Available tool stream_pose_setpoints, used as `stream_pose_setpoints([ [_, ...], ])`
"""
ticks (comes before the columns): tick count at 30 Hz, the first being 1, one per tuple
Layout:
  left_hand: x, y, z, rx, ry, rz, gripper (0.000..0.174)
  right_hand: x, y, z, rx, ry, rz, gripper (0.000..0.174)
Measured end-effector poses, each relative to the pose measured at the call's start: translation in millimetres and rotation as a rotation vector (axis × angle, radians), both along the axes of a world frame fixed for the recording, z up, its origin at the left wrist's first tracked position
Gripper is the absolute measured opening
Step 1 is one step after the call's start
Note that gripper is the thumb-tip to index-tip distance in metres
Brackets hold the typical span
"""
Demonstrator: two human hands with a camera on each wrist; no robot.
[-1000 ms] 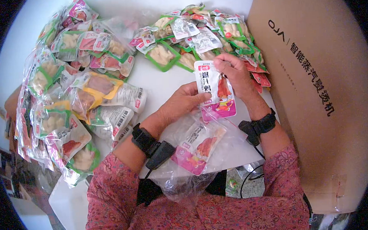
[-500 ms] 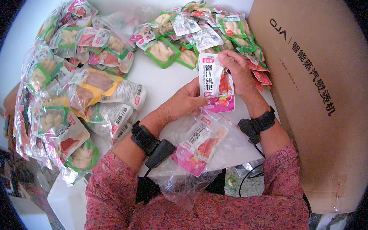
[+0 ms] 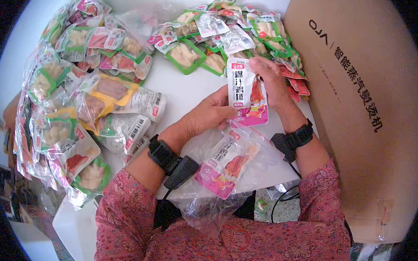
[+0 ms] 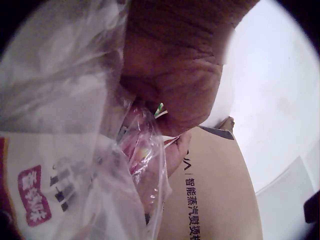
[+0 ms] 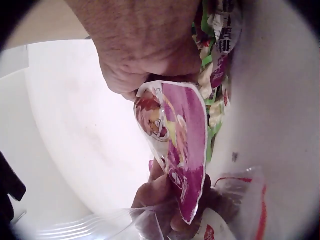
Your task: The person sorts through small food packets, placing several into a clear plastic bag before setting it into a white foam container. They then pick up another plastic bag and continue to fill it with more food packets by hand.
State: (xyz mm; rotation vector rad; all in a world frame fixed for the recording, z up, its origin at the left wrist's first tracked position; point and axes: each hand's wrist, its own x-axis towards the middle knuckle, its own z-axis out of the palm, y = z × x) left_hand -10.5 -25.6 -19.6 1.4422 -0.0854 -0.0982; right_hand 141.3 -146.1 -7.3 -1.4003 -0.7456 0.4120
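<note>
A white and magenta snack pouch (image 3: pixel 248 113) with a meat picture is held upright over the table between both hands. My left hand (image 3: pixel 206 115) pinches its lower left edge, thumb across the front. My right hand (image 3: pixel 273 83) grips the upper right edge; some of its fingers are hidden behind the pouch. In the right wrist view the pouch (image 5: pixel 187 135) bends slightly between the two hands. Just below lies a clear plastic bag (image 3: pixel 254 144) with a similar pouch (image 3: pixel 227 165) inside, its lower end hanging over the table's front edge. That bag's film (image 4: pixel 100 170) covers much of the left wrist view.
Bagged food pouches (image 3: pixel 89 96) are heaped along the left side. Another pile of loose pouches (image 3: pixel 213 35), many green-edged, sits at the back, with red packets (image 3: pixel 297 85) at its right end. A large cardboard box (image 3: pixel 360 136) stands along the right. White table (image 3: pixel 178 92) shows between the piles.
Both hands have raised the pouch slightly and shifted it a little away from the body, toward the back pile. The bag in front has stayed in place.
</note>
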Motion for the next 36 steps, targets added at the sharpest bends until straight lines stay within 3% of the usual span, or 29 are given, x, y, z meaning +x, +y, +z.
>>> stream_pose_setpoints([
  [3,-1,-1,-1,0.003,-0.009,0.01,0.046,6,-1,-4,-0.047,-0.124,0.03,0.032],
  [5,-1,-2,0,0.003,-0.018,0.01,0.046,1,0,-2,-0.013,0.001,0.046,0.032],
  [15,1,0,-2,-0.05,-0.062,-0.026,0.05,-12,2,7,0.025,0.117,0.015,0.029],
  [19,-1,-2,1,-0.061,-0.054,-0.019,0.052,-14,3,9,0.091,-0.003,-0.141,0.029],
  [24,2,3,-8,-0.01,0.009,-0.078,0.032,-3,1,6,0.136,0.043,-0.2,0.03],
  [27,3,2,-14,-0.034,0.023,-0.041,0.023,5,1,0,0.063,-0.148,-0.196,0.032],
  [29,4,3,-16,-0.03,0.015,-0.046,0.023,3,1,0,0.073,-0.05,-0.188,0.034],
  [36,4,2,-14,0.013,0.02,-0.024,0.026,4,0,1,0.043,-0.103,-0.177,0.034],
])
